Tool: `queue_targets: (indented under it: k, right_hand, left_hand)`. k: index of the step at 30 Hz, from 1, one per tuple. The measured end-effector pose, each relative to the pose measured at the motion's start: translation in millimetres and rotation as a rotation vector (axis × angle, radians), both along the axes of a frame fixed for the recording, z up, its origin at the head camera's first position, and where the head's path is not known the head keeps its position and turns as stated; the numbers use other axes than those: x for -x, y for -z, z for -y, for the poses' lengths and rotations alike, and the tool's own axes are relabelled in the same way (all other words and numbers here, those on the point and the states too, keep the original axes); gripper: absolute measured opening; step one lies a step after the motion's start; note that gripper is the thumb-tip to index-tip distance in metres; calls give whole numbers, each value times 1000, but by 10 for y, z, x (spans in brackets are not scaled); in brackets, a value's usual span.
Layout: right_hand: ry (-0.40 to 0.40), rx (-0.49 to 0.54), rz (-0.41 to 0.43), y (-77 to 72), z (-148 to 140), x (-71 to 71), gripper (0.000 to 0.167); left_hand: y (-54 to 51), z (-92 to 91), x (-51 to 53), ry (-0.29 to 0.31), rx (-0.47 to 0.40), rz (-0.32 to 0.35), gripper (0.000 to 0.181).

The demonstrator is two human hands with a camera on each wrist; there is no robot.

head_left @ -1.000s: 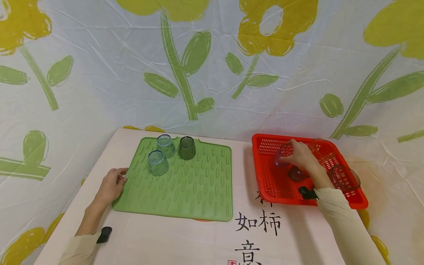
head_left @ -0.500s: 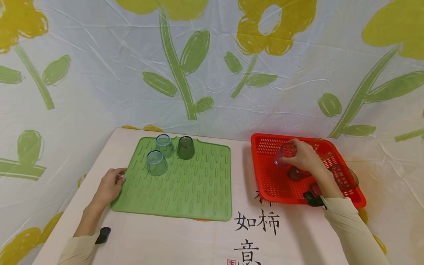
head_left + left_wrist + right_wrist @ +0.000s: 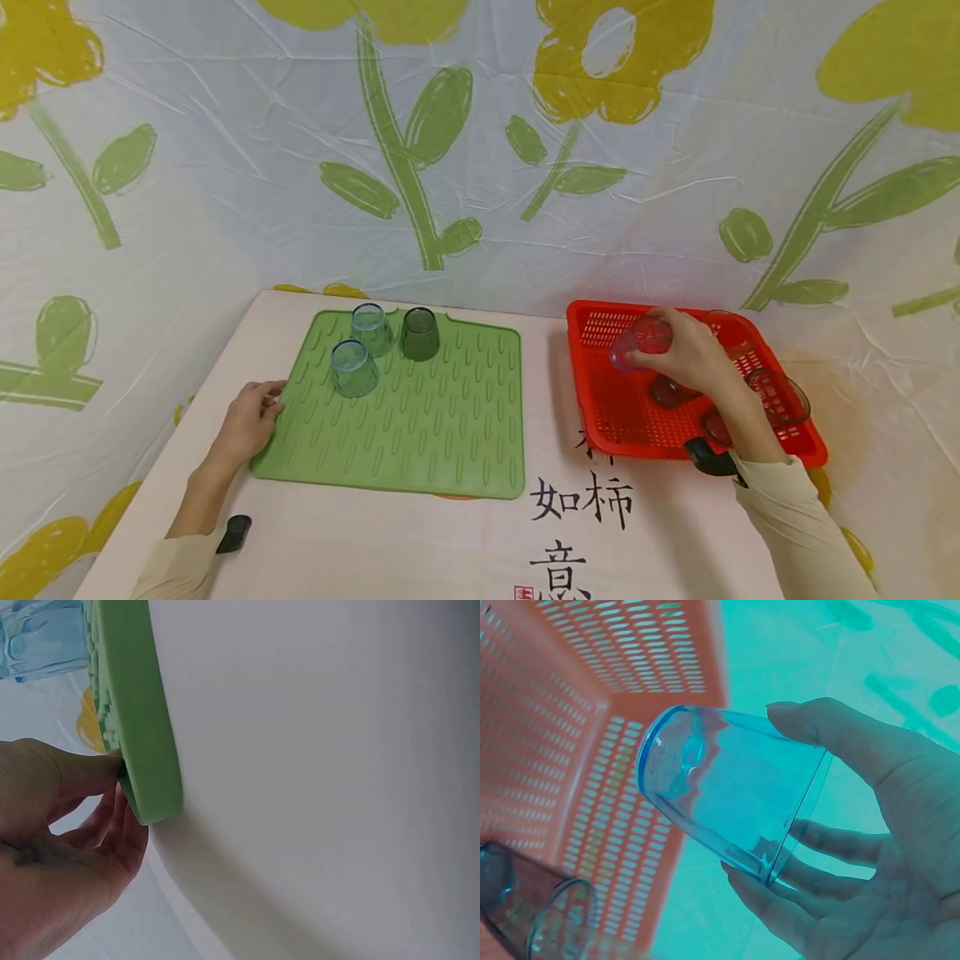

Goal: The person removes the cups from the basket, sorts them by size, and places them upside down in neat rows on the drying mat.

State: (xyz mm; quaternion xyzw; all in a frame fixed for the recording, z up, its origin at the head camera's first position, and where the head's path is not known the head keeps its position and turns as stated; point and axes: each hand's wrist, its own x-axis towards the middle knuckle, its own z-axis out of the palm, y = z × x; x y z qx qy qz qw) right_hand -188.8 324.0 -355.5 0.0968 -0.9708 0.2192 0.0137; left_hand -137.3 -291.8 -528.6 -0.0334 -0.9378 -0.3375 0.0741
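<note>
My right hand [image 3: 692, 354] holds a clear bluish glass tumbler [image 3: 727, 787], tilted, over the left part of a red plastic basket [image 3: 611, 446]. In the right wrist view the thumb lies on one side of the glass and the fingers on the other. My left hand [image 3: 251, 419] pinches the left edge of a green drying mat [image 3: 442, 433], its thumb at the rim [image 3: 142, 712]. On the mat's far left part stand two light blue tumblers [image 3: 354, 372] [image 3: 372, 331] and a dark grey tumbler [image 3: 420, 336].
Several more glasses are in the basket, among them a dark one [image 3: 670, 392] lying down and a clear one [image 3: 780, 400] against the right side. A pale tablecloth with black characters [image 3: 558, 500] covers the table. Behind hangs a white flowered cloth [image 3: 285, 167].
My right hand has lifted the bluish tumbler slightly, moving it up and a little left within the basket area. The left hand stays at the mat's edge.
</note>
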Motion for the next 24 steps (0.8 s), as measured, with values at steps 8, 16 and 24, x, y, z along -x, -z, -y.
queue_targets:
  k: [8,16,24]
  right_hand:
    - [-14,40,-26,-117,126,-70,72]
    - [-20,106,-17,-110,296,-105,76]
    - [-43,142,-38,-24,506,-103,76]
  left_hand:
    - [-20,-6,-1,4,-10,19,33]
    - [-38,-46,-13,-9,-6,17,34]
    - [-63,-121,-14,-41,11,47,40]
